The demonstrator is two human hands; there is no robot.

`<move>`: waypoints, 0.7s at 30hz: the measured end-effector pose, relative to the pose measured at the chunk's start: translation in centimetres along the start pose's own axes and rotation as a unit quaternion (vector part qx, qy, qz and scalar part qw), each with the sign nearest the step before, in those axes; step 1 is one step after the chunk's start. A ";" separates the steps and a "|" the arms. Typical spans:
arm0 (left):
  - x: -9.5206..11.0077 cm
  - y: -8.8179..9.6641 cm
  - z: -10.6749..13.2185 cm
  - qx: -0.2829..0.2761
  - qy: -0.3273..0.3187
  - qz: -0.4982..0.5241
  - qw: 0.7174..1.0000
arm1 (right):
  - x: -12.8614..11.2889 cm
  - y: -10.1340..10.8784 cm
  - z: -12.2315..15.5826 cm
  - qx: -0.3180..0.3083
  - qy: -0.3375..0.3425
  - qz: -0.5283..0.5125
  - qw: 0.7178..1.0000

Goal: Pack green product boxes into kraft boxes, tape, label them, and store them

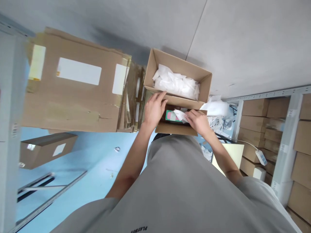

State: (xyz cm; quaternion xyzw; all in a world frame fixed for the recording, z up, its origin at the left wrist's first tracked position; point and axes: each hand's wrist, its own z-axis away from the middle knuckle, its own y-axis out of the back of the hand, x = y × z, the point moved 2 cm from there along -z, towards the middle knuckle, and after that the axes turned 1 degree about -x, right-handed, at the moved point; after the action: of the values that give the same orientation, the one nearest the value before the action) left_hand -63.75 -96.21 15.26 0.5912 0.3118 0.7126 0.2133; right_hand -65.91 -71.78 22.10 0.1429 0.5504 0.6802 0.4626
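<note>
A small open cardboard box (pixel 175 128) sits right in front of my grey-shirted body. Inside it lies a green and pink packet (pixel 173 116). My left hand (pixel 155 108) curls over the box's left edge, fingers bent around the flap. My right hand (pixel 198 121) pinches a crumpled piece of white paper (pixel 181 115) over the packet. Just beyond stands a larger open carton (pixel 179 63) filled with white crumpled packing paper (pixel 176 83).
A big flattened cardboard box (pixel 73 84) with white labels leans at the left. A closed carton (pixel 45 149) lies on the blue floor. Shelves with stacked cartons (pixel 279 129) stand at the right, white scraps (pixel 217 113) beside them.
</note>
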 end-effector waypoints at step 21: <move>0.0 0.2 1.1 0.004 0.010 -0.030 1.000 | 0.7 -1.5 -29.3 -0.093 0.010 0.000 0.996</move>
State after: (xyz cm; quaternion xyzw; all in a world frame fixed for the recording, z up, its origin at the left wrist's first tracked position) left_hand -62.67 -96.15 15.53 0.5751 0.3342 0.7108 0.2287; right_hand -86.25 -89.33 10.21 0.0922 0.4893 0.7296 0.4688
